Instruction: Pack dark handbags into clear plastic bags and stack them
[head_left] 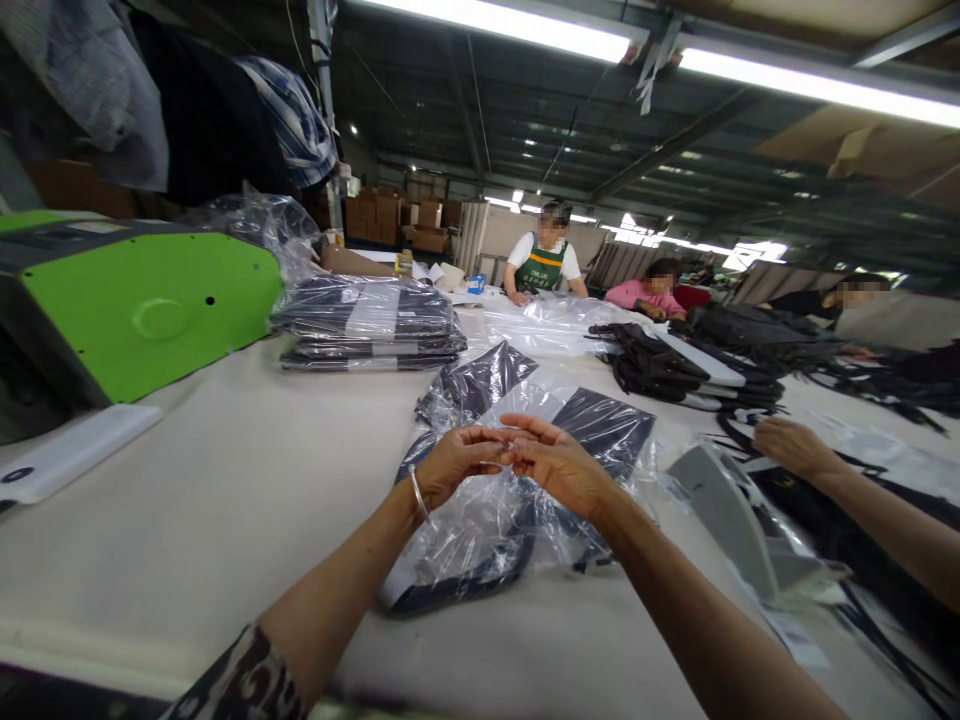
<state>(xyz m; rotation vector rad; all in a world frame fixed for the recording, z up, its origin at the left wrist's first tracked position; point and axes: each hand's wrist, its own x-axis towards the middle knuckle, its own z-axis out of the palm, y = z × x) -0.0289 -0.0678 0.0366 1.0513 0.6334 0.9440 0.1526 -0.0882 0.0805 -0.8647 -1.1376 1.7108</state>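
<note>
We hold both hands out over a pale, smooth table [247,480], above a clear, crinkled plastic bag [465,525] with a dark navy article [611,430] showing through it. The bag lies a little back from the table's near edge. Our left hand [461,465], with a silver bangle [418,493] at the wrist, and our right hand [566,470] meet at the fingertips, fingers bent and close together; we cannot tell whether they pinch anything. Farther from the near edge, to the left, we see a stack of dark, flat packages [375,325] in clear plastic. Toward the table's left edge stands a bright green, boxy machine [202,300]. To our right are a grey, moulded plastic holder [731,505] and a co-worker's bare hand [799,448].
</note>
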